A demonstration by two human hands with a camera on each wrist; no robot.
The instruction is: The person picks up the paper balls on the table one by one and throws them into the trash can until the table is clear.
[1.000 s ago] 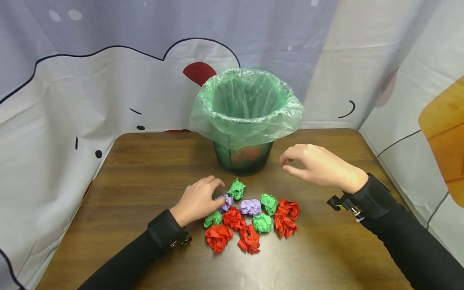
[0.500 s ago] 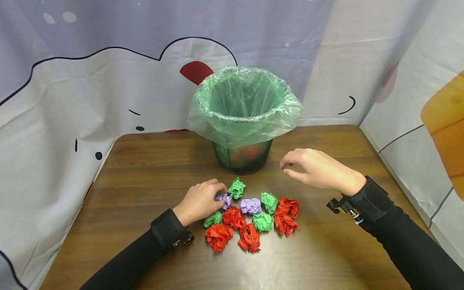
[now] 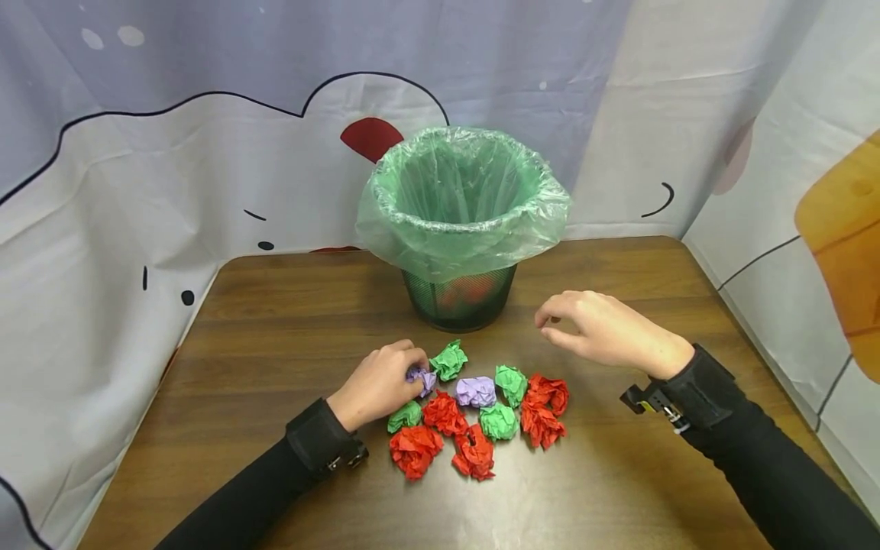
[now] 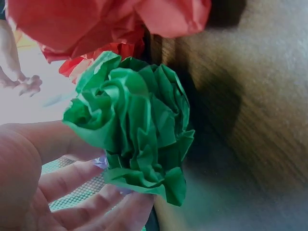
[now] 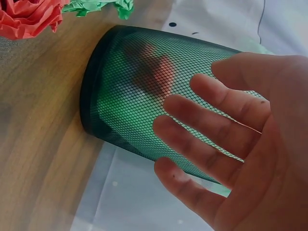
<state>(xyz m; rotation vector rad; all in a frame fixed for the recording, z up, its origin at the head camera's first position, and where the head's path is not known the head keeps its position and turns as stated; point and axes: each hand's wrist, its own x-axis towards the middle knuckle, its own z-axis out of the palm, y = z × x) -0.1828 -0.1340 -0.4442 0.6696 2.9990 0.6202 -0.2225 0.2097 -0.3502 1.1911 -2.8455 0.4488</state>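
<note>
My left hand [image 3: 376, 388] pinches a crumpled purple paper ball [image 3: 424, 380] between thumb and fingers, at the left of a cluster of paper balls on the table. In the left wrist view, a green paper ball [image 4: 137, 127] stands in front of the fingers and hides most of the purple one. Another green ball [image 3: 450, 360] lies just past the fingertips. My right hand [image 3: 608, 328] hovers right of the cluster, fingers loosely bent and holding nothing. Its palm and spread fingers show in the right wrist view, overlapping the mesh bin [image 5: 130, 86].
The bin, lined with a green plastic bag [image 3: 467, 248], stands behind the cluster, reddish shapes showing through its mesh. A second purple ball [image 3: 476, 392] and several red balls [image 3: 474, 453] and green ones lie close together. A printed curtain [image 3: 227, 168] hangs behind the table [image 3: 275, 305].
My left fingers have closed in from over the purple paper ball to grip it. The right hand has lowered slightly and drifted a little to the right.
</note>
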